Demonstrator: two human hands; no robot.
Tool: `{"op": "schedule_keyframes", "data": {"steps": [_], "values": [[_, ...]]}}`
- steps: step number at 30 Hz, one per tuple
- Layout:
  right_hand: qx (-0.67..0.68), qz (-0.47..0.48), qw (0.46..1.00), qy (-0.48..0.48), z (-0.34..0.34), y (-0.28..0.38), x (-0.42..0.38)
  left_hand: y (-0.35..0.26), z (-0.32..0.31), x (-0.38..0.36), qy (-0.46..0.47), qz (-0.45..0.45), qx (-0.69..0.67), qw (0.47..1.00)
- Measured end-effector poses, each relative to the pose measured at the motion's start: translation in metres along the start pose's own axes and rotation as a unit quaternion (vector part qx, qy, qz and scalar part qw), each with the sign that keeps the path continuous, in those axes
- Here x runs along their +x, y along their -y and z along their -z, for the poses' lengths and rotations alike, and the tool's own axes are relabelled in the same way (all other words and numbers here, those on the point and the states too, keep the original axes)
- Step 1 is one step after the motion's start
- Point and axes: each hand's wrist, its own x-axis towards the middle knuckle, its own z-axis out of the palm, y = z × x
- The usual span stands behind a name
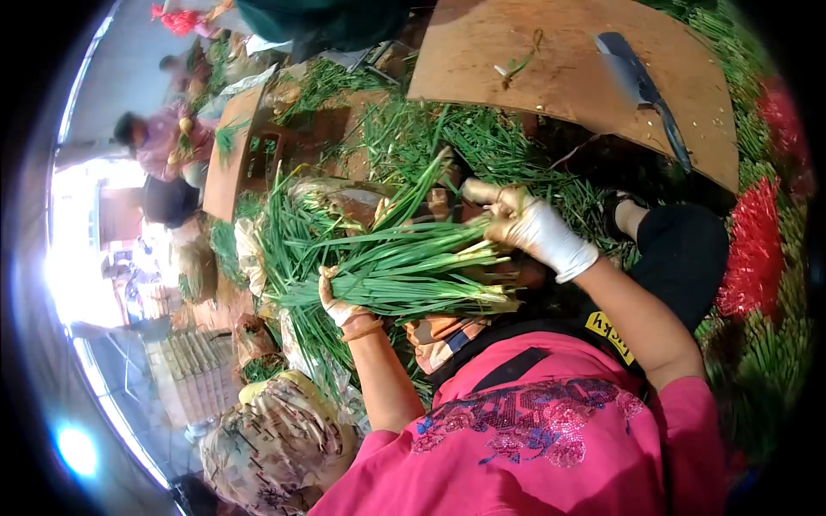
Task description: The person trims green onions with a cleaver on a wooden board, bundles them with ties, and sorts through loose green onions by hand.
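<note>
A big bunch of scallions lies across my lap, green leaves to the left and pale stem ends to the right. My left hand, in a soiled glove, supports the bunch from below with its fingers curled round the leaves. At the stem end is my right hand, in a white glove with stained fingertips. It grips some of the pale stems, one finger sticking out to the left. Part of its grip is hidden behind the stems.
A cleaver and a single scallion lie on a wooden board ahead. Loose greens cover the floor. Red ties rest by bundled greens at right. Another person sits by a smaller board at left.
</note>
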Motion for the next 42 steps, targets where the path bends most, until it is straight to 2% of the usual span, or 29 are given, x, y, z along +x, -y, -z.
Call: {"op": "schedule_keyframes", "data": {"steps": [1, 2, 3, 4, 5, 6, 7, 8, 9, 11, 12, 14, 15, 19, 20, 21, 24, 26, 27, 28, 29, 30, 31, 32, 34, 35, 36, 38, 42], "values": [[0.026, -0.038, 0.999, 0.009, -0.004, 0.007, -0.005, 0.002, -0.021, -0.014, -0.007, -0.008, 0.020, 1.000], [0.052, -0.070, 0.996, 0.028, -0.005, 0.016, -0.004, -0.003, -0.021, -0.016, 0.064, 0.004, 0.035, 0.997], [-0.060, 0.045, 0.997, 0.003, 0.000, 0.020, 0.002, -0.011, 0.003, 0.002, 0.013, -0.032, 0.039, 0.999], [-0.161, 0.164, 0.973, -0.028, 0.011, 0.020, 0.007, -0.007, 0.000, 0.001, -0.004, -0.146, 0.090, 0.985], [-0.162, 0.178, 0.968, -0.069, 0.028, 0.032, 0.010, -0.009, 0.008, 0.003, 0.007, -0.103, 0.056, 0.993], [-0.017, 0.116, 0.986, -0.116, 0.047, 0.028, 0.015, -0.008, -0.009, -0.008, -0.029, -0.110, 0.035, 0.993], [0.091, -0.040, 0.972, -0.212, 0.085, 0.009, 0.020, -0.007, -0.002, -0.004, -0.032, -0.131, 0.043, 0.990], [0.046, 0.016, 0.955, -0.292, 0.088, 0.034, 0.022, -0.007, 0.013, 0.003, -0.021, -0.112, -0.017, 0.993], [0.032, 0.036, 0.960, -0.277, 0.099, 0.029, 0.024, -0.004, 0.009, 0.000, -0.017, -0.109, -0.029, 0.994], [0.001, 0.010, 0.993, -0.120, 0.103, -0.007, 0.022, 0.001, -0.010, -0.010, -0.015, -0.093, -0.079, 0.992], [-0.013, -0.042, 0.998, -0.050, 0.090, -0.029, 0.017, 0.004, -0.015, -0.014, -0.021, -0.079, -0.115, 0.990], [-0.074, -0.272, 0.959, 0.040, 0.042, -0.052, 0.005, 0.016, -0.010, -0.005, -0.027, -0.072, -0.111, 0.991], [0.081, -0.273, 0.943, 0.173, 0.029, -0.079, -0.007, 0.021, -0.013, -0.006, -0.016, -0.062, -0.133, 0.989], [0.031, -0.122, 0.967, 0.222, -0.009, -0.094, -0.032, 0.015, -0.020, -0.007, -0.019, -0.054, -0.170, 0.984], [0.126, -0.308, 0.935, 0.124, -0.002, -0.078, -0.032, 0.012, -0.017, -0.005, -0.031, -0.062, -0.160, 0.985], [0.115, -0.354, 0.920, 0.121, 0.005, -0.022, -0.023, 0.003, -0.028, -0.016, -0.077, -0.078, -0.107, 0.988], [0.362, -0.215, 0.902, -0.090, 0.068, -0.003, -0.003, -0.007, 0.008, -0.004, -0.061, -0.128, -0.073, 0.987], [0.414, -0.078, 0.885, -0.197, 0.113, 0.004, -0.008, -0.005, 0.023, 0.000, -0.113, -0.152, -0.064, 0.980], [0.422, -0.086, 0.877, -0.213, 0.134, -0.005, -0.014, 0.001, 0.025, -0.003, -0.140, -0.133, -0.065, 0.979], [0.403, -0.126, 0.887, -0.185, 0.126, 0.002, -0.020, 0.006, 0.024, -0.008, -0.163, -0.120, -0.066, 0.977], [0.287, -0.187, 0.911, -0.231, 0.098, 0.016, -0.024, 0.011, 0.022, -0.013, -0.154, -0.118, -0.070, 0.978], [0.177, -0.163, 0.961, -0.135, 0.094, -0.007, -0.037, 0.012, 0.021, -0.016, -0.146, -0.121, -0.072, 0.979], [0.186, -0.227, 0.946, -0.139, 0.074, -0.009, -0.043, 0.014, 0.043, -0.005, -0.125, -0.118, -0.054, 0.984], [0.134, -0.277, 0.949, -0.071, 0.053, 0.007, -0.048, 0.015, 0.047, -0.005, -0.120, -0.107, -0.084, 0.983], [0.105, -0.307, 0.946, 0.018, 0.029, -0.023, -0.062, 0.013, 0.047, -0.002, -0.151, -0.091, -0.120, 0.977], [0.064, -0.356, 0.931, 0.051, 0.016, -0.024, -0.065, 0.009, 0.050, -0.007, -0.002, -0.047, -0.123, 0.991], [0.091, -0.342, 0.931, 0.090, 0.008, -0.027, -0.069, 0.010, 0.044, -0.003, -0.115, -0.070, -0.133, 0.982], [0.183, -0.313, 0.928, 0.085, -0.014, -0.023, -0.069, 0.012, 0.002, -0.024, -0.179, -0.051, -0.092, 0.978], [0.267, -0.232, 0.935, 0.000, -0.032, -0.059, -0.063, 0.017, -0.012, -0.031, -0.177, -0.063, -0.062, 0.980]]}}
